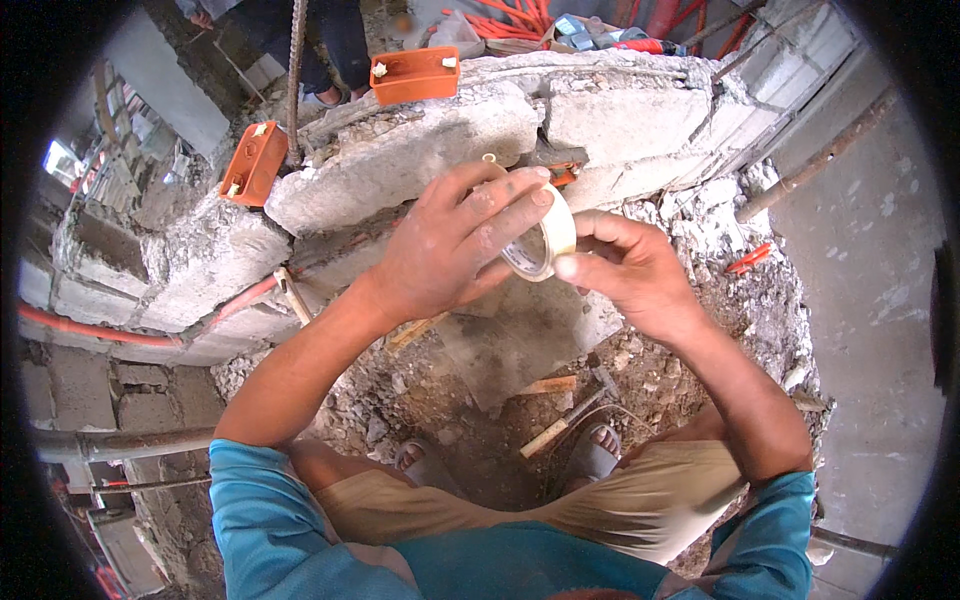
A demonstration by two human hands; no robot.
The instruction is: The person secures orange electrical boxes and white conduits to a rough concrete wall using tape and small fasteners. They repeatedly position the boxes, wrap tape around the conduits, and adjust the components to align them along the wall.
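Note:
A roll of pale masking tape [560, 232] is held up between my hands, in front of the broken block wall. My left hand [455, 235] grips the roll from the left, its fingers over the rim and partly hiding the hollow core. On the other side, my right hand [630, 275] pinches the tape's edge between thumb and forefinger. Just behind the roll, an orange piece [565, 174] shows in a gap of the wall, mostly covered by my left hand and the tape.
Two orange electrical boxes [415, 76] [253, 163] sit on the wall's top. A hammer [570, 412] lies on rubble between my sandalled feet. Steel bars [820, 160] jut out at right. Red conduit [100, 330] runs along the left. Another person's legs [318, 45] stand beyond the wall.

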